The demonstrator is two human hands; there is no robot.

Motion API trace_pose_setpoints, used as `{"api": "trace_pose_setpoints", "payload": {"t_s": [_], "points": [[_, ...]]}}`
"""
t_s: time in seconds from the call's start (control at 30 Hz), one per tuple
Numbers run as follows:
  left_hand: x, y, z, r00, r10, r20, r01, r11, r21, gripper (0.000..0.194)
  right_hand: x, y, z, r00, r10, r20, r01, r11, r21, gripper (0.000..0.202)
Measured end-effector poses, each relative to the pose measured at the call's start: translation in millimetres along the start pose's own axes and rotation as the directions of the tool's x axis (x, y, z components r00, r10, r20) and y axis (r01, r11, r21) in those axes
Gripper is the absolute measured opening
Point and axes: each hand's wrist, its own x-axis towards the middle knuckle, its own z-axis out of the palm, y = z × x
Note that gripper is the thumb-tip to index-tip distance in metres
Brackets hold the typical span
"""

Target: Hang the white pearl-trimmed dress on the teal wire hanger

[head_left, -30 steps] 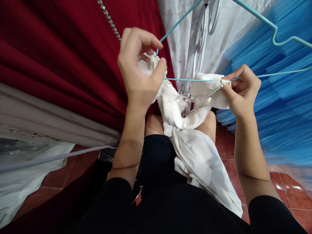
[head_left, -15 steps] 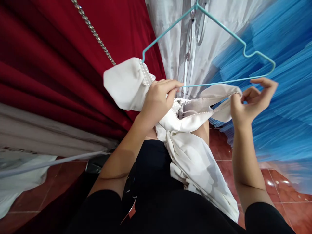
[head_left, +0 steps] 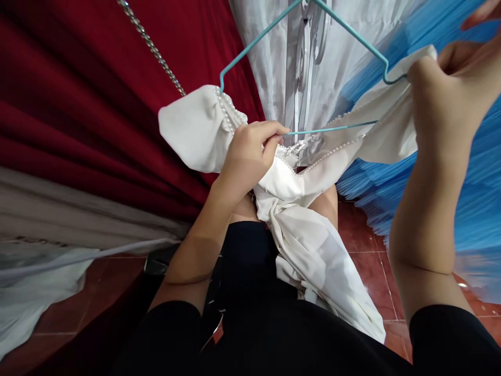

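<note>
A white dress (head_left: 282,183) with pearl trim along its neckline hangs over my lap, its skirt falling to the right. One of its shoulders sits on the left end of a light blue hanger (head_left: 340,23). My left hand (head_left: 250,156) is closed on the hanger's bottom bar and the dress fabric beneath it. At the upper right, my right hand (head_left: 454,78) pinches the edge of the other shoulder, which now covers the hanger's right end. The tips of some right-hand fingers run out of view.
Dark red drapery (head_left: 188,47) with a beaded chain (head_left: 151,44) fills the left. Blue tulle (head_left: 481,209) hangs on the right, white cloth (head_left: 262,57) and a white metal stand (head_left: 303,68) in front. Red tiles (head_left: 364,224) cover the floor.
My right hand has moved up and right, pulling the dress's right shoulder over the hanger's right end. My left hand keeps its hold; hanger and dress have shifted slightly.
</note>
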Motion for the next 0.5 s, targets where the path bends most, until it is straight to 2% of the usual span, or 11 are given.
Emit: {"api": "trace_pose_setpoints", "payload": {"t_s": [0.03, 0.1, 0.2, 0.27, 0.33, 0.37, 0.5], "points": [[-0.6, -0.2, 0.7, 1.000, -0.001, 0.002, 0.001, 1.000, 0.007, 0.029, -2.1, -18.7, 4.3, 0.998, 0.002, -0.068, 0.004, 0.997, 0.081, 0.031], [-2.1, -1.3, 1.7, 1.000, -0.001, -0.001, 0.001, 0.999, 0.036, 0.028, -10.2, -52.3, 9.9, 0.999, -0.016, -0.048, 0.026, 0.975, 0.219, 0.028], [-3.8, -4.5, 2.0, 1.000, 0.001, -0.014, 0.000, 0.995, 0.105, 0.027, -32.5, -82.4, 19.5, 0.991, 0.020, 0.131, -0.062, 0.942, 0.330, 0.023], [-4.6, -7.3, 2.2, 1.000, 0.007, -0.018, -0.004, 0.992, 0.128, 0.027, -54.1, -87.0, 32.7, 0.945, 0.084, 0.317, -0.185, 0.934, 0.306, 0.027], [-5.5, -9.6, 3.4, 1.000, 0.017, -0.018, -0.014, 0.992, 0.126, 0.025, -79.1, -83.0, 51.2, 0.897, 0.144, 0.418, -0.271, 0.926, 0.262, 0.032], [-6.1, -10.0, 4.6, 1.000, 0.023, -0.014, -0.021, 0.993, 0.120, 0.024, -91.6, -79.5, 61.0, 0.897, 0.175, 0.407, -0.298, 0.918, 0.263, 0.033], [-9.9, -2.2, 12.1, 0.999, 0.047, 0.023, -0.048, 0.995, 0.088, 0.021, -126.2, -70.9, 89.8, 0.934, 0.269, 0.236, -0.343, 0.859, 0.380, 0.038]]}}
